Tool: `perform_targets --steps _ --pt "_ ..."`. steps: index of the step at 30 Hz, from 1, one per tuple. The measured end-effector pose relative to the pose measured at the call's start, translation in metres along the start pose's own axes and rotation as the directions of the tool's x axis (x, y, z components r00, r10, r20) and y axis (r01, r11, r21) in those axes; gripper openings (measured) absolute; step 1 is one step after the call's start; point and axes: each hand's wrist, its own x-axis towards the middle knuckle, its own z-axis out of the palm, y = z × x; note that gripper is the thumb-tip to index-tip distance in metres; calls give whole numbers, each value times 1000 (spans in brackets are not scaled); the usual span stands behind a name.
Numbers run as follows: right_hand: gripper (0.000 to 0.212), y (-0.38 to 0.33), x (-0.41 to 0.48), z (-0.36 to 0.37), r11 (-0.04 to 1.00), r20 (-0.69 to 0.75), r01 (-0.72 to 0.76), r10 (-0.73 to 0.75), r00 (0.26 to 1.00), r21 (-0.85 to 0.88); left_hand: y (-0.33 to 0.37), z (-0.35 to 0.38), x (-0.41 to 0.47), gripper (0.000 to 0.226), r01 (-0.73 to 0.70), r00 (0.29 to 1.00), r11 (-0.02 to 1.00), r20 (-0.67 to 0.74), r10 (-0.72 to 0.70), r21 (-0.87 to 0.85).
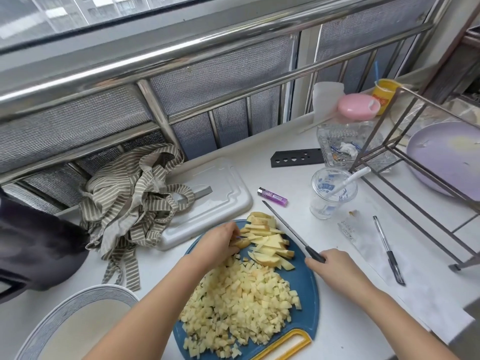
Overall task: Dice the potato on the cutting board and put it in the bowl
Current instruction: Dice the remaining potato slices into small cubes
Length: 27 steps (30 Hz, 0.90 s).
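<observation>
A blue cutting board (306,287) with a yellow handle lies in front of me. A big heap of diced potato (241,305) covers its near half. Uncut potato strips (267,242) lie at its far end. My left hand (218,245) has curled fingers on the left ends of those strips, pinching a piece. My right hand (335,266) grips the black handle of a knife (288,229), whose thin blade points away to the upper left, right of the strips. A white bowl (78,302) with a blue patterned rim sits at the lower left.
A striped cloth (135,198) and a white tray (215,201) lie behind the board. To the right are a purple lighter (272,196), a plastic cup (330,193), a pen (388,249), a metal rack (415,167) holding a purple plate (446,157), and a jar with a pink lid (355,106).
</observation>
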Motion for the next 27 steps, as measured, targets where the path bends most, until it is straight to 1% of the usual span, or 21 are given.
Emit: perform_targets --steps 2,5,7,10,13,15,18,19,21,22,24,25,27 --pt "42 -2 0 -1 1000 -6 9 -9 1000 7 3 -3 2 22 21 999 1000 31 -22 22" --pt "43 -4 -2 -2 1000 -11 22 -22 1000 -4 5 -6 5 27 72 991 996 108 -78 59" --pt "43 -3 -2 -3 1000 -10 27 -27 1000 -10 3 -6 4 26 104 985 993 129 -111 59" --pt "43 -2 -3 -5 999 -14 29 -29 999 -14 -4 -4 0 19 148 985 989 92 -148 1" --pt "44 0 -3 -8 999 -24 29 -29 999 -28 -11 -7 -5 19 173 983 980 77 -166 -101" --pt "45 2 -4 -9 999 -21 27 -28 999 -26 -9 -9 -6 20 144 988 979 71 -135 -145" --pt "45 5 -3 -10 1000 -21 18 -19 1000 -12 15 -12 -1 22 17 999 983 35 -11 -184" --pt "45 6 -3 -10 1000 -20 13 -13 1000 -6 25 -13 2 25 -27 999 984 40 34 -174" --pt "45 9 -3 -9 1000 -13 7 -7 1000 4 42 -10 8 31 -102 992 991 64 108 -91" --pt "45 10 -4 -9 1000 -10 7 -6 1000 6 46 -8 10 35 -118 990 992 78 121 -46" --pt "44 12 -5 -7 1000 -3 4 -4 1000 15 48 -8 12 41 -107 990 994 87 110 -31" --pt "44 12 -5 -6 1000 -1 -3 3 1000 25 47 -10 11 40 -101 992 994 67 104 -52" --pt "43 12 -6 -2 997 12 -20 19 1000 74 41 -14 10 29 -99 995 990 -37 96 -98"
